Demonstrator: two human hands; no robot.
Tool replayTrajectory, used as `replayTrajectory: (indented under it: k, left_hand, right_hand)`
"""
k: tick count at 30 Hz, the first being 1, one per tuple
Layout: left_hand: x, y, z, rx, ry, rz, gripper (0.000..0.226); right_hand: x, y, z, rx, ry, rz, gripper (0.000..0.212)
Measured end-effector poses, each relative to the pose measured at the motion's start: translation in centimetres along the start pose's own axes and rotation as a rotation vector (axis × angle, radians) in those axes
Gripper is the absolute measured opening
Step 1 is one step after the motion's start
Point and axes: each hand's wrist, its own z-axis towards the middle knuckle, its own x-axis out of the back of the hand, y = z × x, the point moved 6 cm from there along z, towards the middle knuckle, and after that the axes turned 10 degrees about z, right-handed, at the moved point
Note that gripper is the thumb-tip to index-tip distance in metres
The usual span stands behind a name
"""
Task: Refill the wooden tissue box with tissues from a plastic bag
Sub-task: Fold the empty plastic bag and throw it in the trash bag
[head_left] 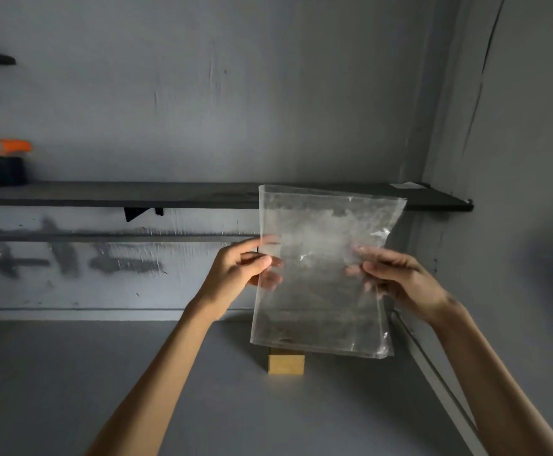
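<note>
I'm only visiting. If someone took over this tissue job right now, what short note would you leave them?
Left hand: pinches the bag's left edge.
Right hand: grips its right edge.
Bag: held upright in the air above the table. It looks see-through, and I cannot make out any tissues in it.
Box: on the table, its top hidden behind the bag's lower edge.
Done: bag in hand.
Left: cannot tell whether the box is filled; check it.

1. Clear plastic bag (324, 268), cloudy white haze.
2. Plain honey-yellow wooden box (286, 364).
3. Flat grey table (71, 373).
4. Matte black shelf (137, 194); orange lid (17, 146) at its left end.
5. Grey wall (202, 93), dark smudged streaks.
</note>
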Motion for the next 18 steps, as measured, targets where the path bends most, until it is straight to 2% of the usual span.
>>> replayTrajectory:
  k: [5,8,9,12,14,15,18]
  left_hand:
    - [-2.8,0.0,0.7,0.017,-0.088,-0.22,0.038]
    - [-5.7,0.2,1.7,-0.025,-0.18,-0.262,0.048]
    - [-6.6,0.1,2.1,-0.043,-0.213,-0.251,0.049]
    - [-8.8,0.1,3.4,-0.137,-0.282,-0.146,0.045]
    - [-10.5,0.4,4.1,-0.221,-0.355,-0.086,0.038]
    - [-11.7,0.4,4.3,-0.253,-0.425,-0.055,0.035]
    - [-16.0,-0.2,4.4,-0.265,-0.72,0.026,0.031]
  right_hand:
    - [1.9,0.0,-2.6,0.082,0.221,0.05,0.038]
    - [3.1,-0.9,-4.9,0.132,0.307,0.107,0.009]
    - [3.6,-1.2,-5.7,0.121,0.319,0.149,0.01]
    - [5.6,-2.0,-8.3,0.094,0.294,0.233,0.032]
    - [6.1,-2.9,-10.4,0.093,0.296,0.132,0.04]
    - [6.0,-3.3,-11.5,0.094,0.313,0.027,0.037]
    - [6.0,-5.2,-15.3,0.147,0.545,-0.366,0.022]
